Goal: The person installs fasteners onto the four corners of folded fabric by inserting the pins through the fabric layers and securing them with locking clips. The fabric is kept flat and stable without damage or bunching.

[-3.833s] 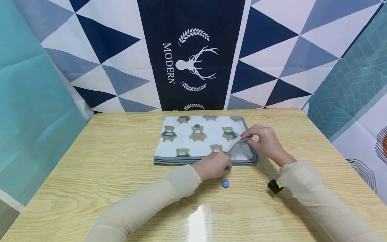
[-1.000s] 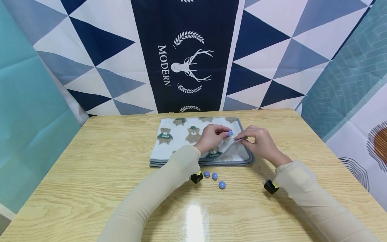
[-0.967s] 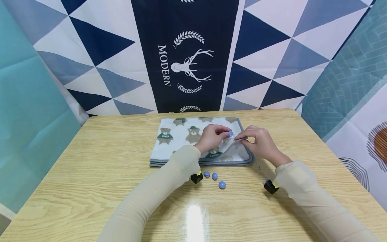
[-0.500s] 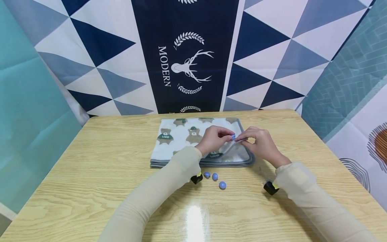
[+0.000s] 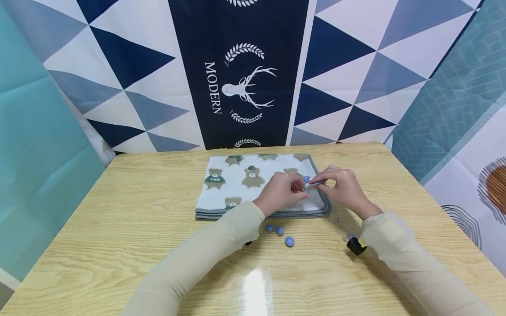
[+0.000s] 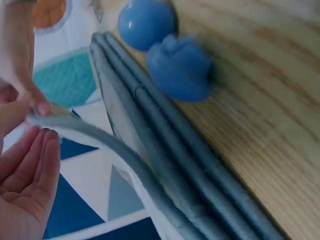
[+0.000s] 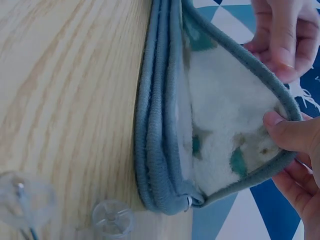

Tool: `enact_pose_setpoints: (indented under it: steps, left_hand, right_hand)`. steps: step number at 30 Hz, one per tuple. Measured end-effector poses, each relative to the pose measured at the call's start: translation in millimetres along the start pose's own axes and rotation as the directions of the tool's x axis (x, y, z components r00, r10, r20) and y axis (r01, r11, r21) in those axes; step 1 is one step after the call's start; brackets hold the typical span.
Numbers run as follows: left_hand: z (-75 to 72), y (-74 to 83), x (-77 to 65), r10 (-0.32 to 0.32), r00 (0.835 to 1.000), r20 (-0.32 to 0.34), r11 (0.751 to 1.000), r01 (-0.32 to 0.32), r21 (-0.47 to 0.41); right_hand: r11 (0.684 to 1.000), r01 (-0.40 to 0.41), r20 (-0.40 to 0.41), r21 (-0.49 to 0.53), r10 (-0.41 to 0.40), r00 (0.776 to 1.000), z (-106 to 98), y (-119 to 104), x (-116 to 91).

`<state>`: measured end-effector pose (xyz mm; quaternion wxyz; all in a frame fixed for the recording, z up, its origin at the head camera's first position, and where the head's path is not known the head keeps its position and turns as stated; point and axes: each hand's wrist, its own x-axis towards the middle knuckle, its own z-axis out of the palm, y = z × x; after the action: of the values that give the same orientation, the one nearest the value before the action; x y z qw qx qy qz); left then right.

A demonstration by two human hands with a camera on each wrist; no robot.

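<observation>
Blanket [image 5: 245, 186] lies folded on the wood-grain surface [image 5: 158, 228], toward the far edge, bear print up, layers stacked at the front with a grey hem [image 7: 156, 100]. My right hand [image 5: 345, 188] pinches the top layer near its right corner: thumb on the white face, fingers behind, hem lifted clear of the lower layers and bowing up from the stack. My left hand [image 5: 280, 191] is just beside it, over the blanket, fingers loosely bent, thumb apart from them; its fingertips are right at the lifted edge, can't tell if they touch it. A blue piece [image 5: 306, 179] sits at that edge between both hands, next to my right fingertips; can't tell if it's fastened to the cloth. Three more on the surface in front of the blanket: two near each other, one smooth dome [image 5: 289, 242] a bit closer to me. Left wrist view has a smooth one and a lumpy one [image 6: 180, 67] close together. Right wrist view has a clear round part [image 7: 112, 218] near the blanket's corner, blurry, support unclear. Black block [image 5: 356, 245] by my right cuff. Behind: triangle-pattern backdrop [image 5: 233, 127], dark centre panel, deer head, "MODERN".
</observation>
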<state>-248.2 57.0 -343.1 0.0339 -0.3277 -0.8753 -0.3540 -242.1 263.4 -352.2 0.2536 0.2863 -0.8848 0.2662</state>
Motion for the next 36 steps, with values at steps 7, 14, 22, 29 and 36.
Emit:
enact_pose_setpoints:
  steps: [7, 14, 22, 29, 36]
  left_hand:
    - [-3.0, -0.5, 7.1, -0.023, 1.0, -0.002, 0.999, 0.023, 0.024]
    - [-27.3, -21.5, 24.1, -0.123, 0.992, -0.044, 0.989, 0.118, -0.091]
    - [-54.1, -73.4, 26.9, -0.373, 0.915, -0.151, 0.914, 0.335, -0.229]
    - [-57.6, -115.5, 16.1, -0.627, 0.761, -0.165, 0.757, 0.546, -0.358]
    - [-55.0, -135.3, 14.7, -0.734, 0.67, -0.11, 0.644, 0.634, -0.429]
  right_hand:
    - [1.0, 0.016, -0.009, -0.026, -0.016, 1.0, -3, 0, 4]
    - [0.997, -0.011, -0.017, -0.074, 0.01, 1.0, -10, 1, 13]
    - [0.995, -0.057, 0.024, -0.087, 0.059, 0.998, -18, 7, 2]
    - [0.994, -0.073, 0.057, -0.081, 0.078, 0.995, -22, 12, -8]
    - [0.994, -0.083, 0.125, -0.072, 0.092, 0.988, -22, 16, -11]
